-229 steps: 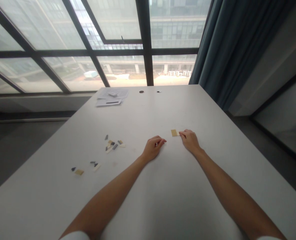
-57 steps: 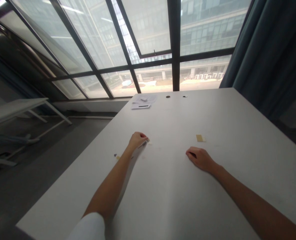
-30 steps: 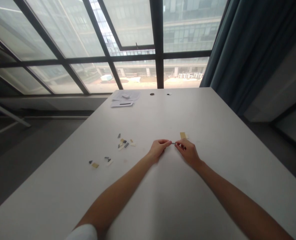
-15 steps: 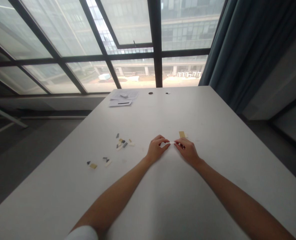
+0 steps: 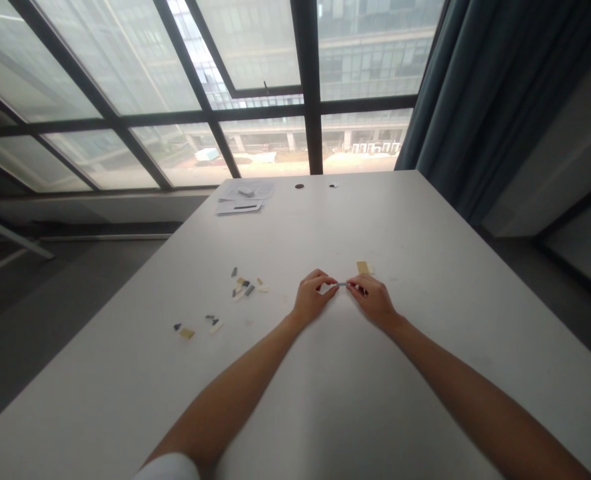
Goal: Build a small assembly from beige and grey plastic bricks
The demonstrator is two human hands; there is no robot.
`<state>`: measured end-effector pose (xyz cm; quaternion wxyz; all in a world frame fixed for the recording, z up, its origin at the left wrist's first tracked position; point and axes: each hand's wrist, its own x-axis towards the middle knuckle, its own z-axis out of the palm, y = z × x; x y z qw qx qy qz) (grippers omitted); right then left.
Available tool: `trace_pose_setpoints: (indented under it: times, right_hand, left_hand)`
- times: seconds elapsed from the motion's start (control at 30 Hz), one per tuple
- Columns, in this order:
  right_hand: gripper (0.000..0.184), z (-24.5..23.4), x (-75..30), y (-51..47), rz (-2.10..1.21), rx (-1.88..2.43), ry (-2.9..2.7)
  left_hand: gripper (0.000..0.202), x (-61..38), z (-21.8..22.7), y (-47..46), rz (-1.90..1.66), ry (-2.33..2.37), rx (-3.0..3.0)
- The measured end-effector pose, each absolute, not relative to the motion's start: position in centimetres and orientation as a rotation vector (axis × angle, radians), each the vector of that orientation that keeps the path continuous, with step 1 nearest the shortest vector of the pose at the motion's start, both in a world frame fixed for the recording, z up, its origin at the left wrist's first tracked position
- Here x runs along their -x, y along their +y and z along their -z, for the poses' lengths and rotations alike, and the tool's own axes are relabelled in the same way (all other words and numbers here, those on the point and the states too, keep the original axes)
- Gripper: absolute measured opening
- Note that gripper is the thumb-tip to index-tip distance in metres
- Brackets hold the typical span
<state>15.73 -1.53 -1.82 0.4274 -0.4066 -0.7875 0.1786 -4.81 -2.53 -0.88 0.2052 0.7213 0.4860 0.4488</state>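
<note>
Between my two hands is a small narrow grey strip (image 5: 342, 285), too small to name further. My left hand (image 5: 313, 299) pinches its left end with thumb and fingertips. At the other end, my right hand (image 5: 374, 300) pinches it the same way. Just beyond the right hand's fingers lies a flat tan piece (image 5: 362, 267) with pale strips at its right side. To the left on the table is a loose group of small pieces, among them a dark grey block (image 5: 250, 290) and a cream piece (image 5: 262, 289).
Nearer on the left of the white table (image 5: 355, 223) are a tan piece (image 5: 187, 333), a dark piece (image 5: 177, 327) and a cream piece (image 5: 216, 327). Papers (image 5: 240, 207) lie at the far left edge. Windows stand beyond, with a blue curtain (image 5: 455, 113) at right.
The strip between my fingers showed a whitish side before and shows a grey side now, so it seems turned. My hands have stayed almost in place.
</note>
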Motion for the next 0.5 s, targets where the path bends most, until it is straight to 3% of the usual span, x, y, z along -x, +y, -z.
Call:
trace_pose_setpoints:
  times: [0.5]
  right_hand:
    - [0.018,1.7,-15.58,-1.56,-0.451,1.01,-1.961]
  left_hand:
    - [0.011,4.73,0.72,-2.47,-1.246,1.366,-1.988]
